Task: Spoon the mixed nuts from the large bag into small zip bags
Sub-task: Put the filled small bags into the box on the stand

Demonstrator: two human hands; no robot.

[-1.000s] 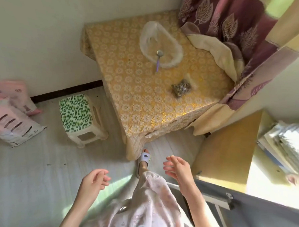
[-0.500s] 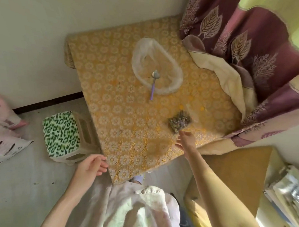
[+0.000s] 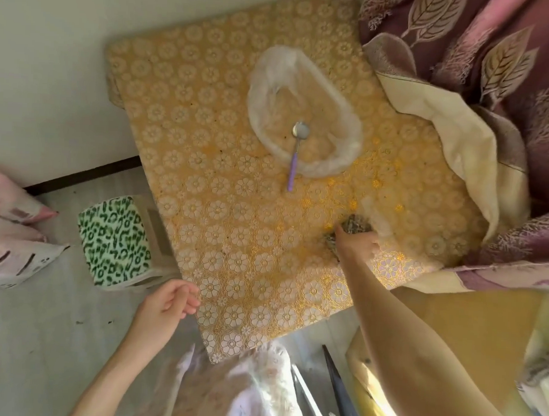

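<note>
A large clear plastic bag (image 3: 353, 139) lies open on the far part of the table (image 3: 223, 190), which has a yellow flowered cloth. A spoon (image 3: 293, 164) with a purple handle rests with its bowl inside that bag. At the right side lies a small zip bag of mixed nuts (image 3: 355, 225). My right hand (image 3: 358, 244) reaches over it, thumb on its left side and fingers curled over its right, hiding much of it. My left hand (image 3: 168, 304) hovers at the table's near left edge, loosely curled and holding nothing.
A purple leaf-patterned curtain (image 3: 477, 75) drapes onto the table's right side. A stool with a green spotted top (image 3: 114, 241) stands left of the table. Pink and white packs (image 3: 10, 253) lie on the floor at far left. A yellow board (image 3: 469, 326) sits at lower right.
I have come closer to the table. My right hand moved forward from the table's edge onto the small bag of nuts. My left hand stayed loosely curled near the corner.
</note>
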